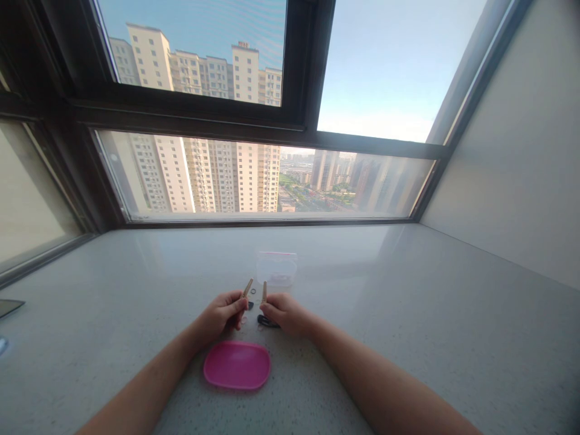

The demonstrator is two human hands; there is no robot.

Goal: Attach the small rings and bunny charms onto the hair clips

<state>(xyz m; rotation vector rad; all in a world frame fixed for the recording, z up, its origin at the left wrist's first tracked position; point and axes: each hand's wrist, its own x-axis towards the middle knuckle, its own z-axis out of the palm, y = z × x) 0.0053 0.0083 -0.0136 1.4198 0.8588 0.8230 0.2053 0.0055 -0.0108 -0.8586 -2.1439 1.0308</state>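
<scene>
My left hand (223,314) is closed around a thin tan stick-like piece (248,287) that points up and away. My right hand (284,313) grips a second tan piece (264,292) the same way, a little apart from the first. A small dark ring (252,292) lies on the counter between them. A dark object (265,322) sits under my right hand; what it is I cannot make out. A pink oval lid (237,365) lies flat just in front of both hands. A clear plastic box (276,269) stands just beyond them.
Everything lies on a pale speckled counter (408,314) in front of a dark-framed window (299,139). A white wall (521,169) closes the right side. A dark flat object (9,307) shows at the far left edge.
</scene>
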